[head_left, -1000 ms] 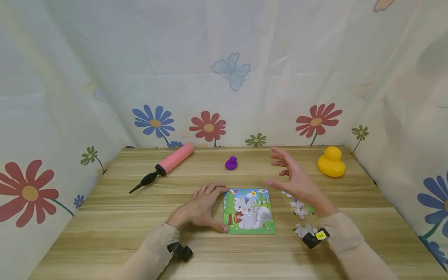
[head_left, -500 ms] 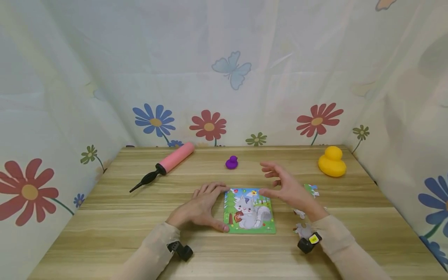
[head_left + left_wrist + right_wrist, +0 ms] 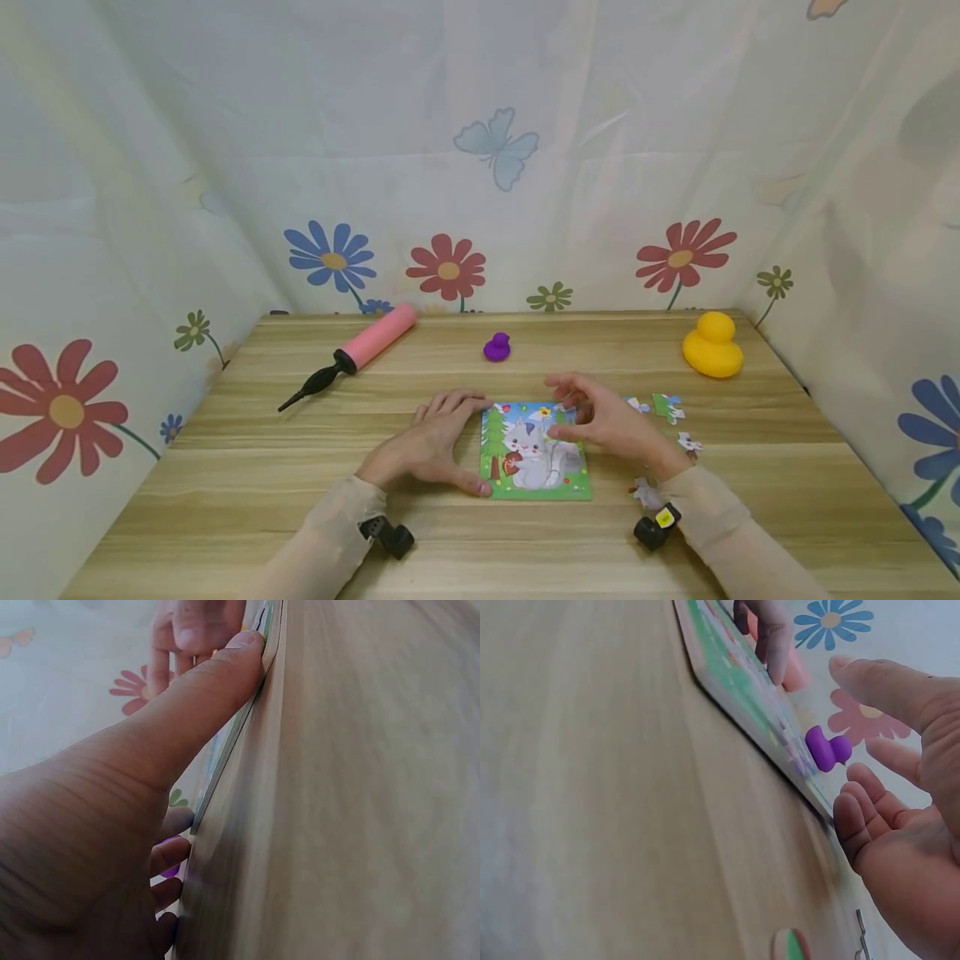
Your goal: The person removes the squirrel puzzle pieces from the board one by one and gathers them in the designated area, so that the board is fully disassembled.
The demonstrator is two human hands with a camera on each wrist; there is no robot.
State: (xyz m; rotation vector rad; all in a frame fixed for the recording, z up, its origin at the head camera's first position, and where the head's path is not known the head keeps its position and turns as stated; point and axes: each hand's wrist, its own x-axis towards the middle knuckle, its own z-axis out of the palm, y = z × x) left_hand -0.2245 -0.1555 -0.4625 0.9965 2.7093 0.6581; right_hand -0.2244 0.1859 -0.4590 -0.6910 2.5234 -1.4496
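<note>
Currently, lower centre: left hand (image 3: pixel 429 450) spread, touching puzzle (image 3: pixel 528 467); right hand (image 3: pixel 611 422) loosely spread over its upper right. Best brace gently, press flat.

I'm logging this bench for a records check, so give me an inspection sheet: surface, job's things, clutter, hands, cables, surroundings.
Surface: wood-grain table.
Job's things: squirrel picture board lies flat; loose puzzle pieces lie to its right, some partly hidden by the right arm.
Clutter: pink-and-black pump at back left, purple duck behind the board, yellow duck at back right.
Hands: left hand touches the board's left side; right hand is at its right side, nothing visible in its grasp.
Cables: nothing seen.
Surroundings: pale curtain printed with flowers and butterflies.
</note>
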